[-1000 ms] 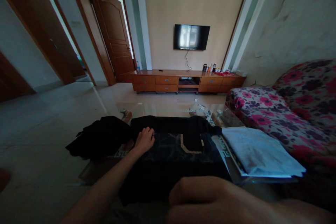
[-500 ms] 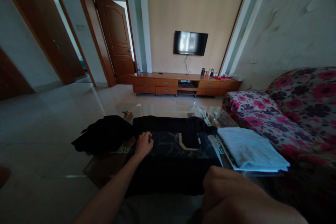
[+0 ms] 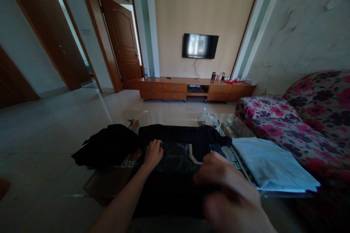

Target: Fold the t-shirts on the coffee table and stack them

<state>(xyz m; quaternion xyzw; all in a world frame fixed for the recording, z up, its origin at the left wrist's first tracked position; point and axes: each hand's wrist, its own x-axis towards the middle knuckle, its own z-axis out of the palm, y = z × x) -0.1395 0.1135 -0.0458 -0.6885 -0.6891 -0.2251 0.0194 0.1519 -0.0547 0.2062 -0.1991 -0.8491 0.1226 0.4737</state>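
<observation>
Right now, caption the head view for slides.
Left hand rests on a black garment laid over a glass coffee table, right hand blurred nearby.

Both bare forearms (image 3: 123, 200) are stretched out front, left hand (image 3: 154, 154) farther off, back facing up and fingers a bit bent, while the right hand (image 3: 226, 178) is way closer to the camera, kinda blurry, fingers curled and thumb (image 3: 216, 205) below them.

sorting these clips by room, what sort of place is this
Most likely a home's living room: there is a wall-mounted television above a low wooden cabinet, and a flower-patterned sofa at the right.
</observation>
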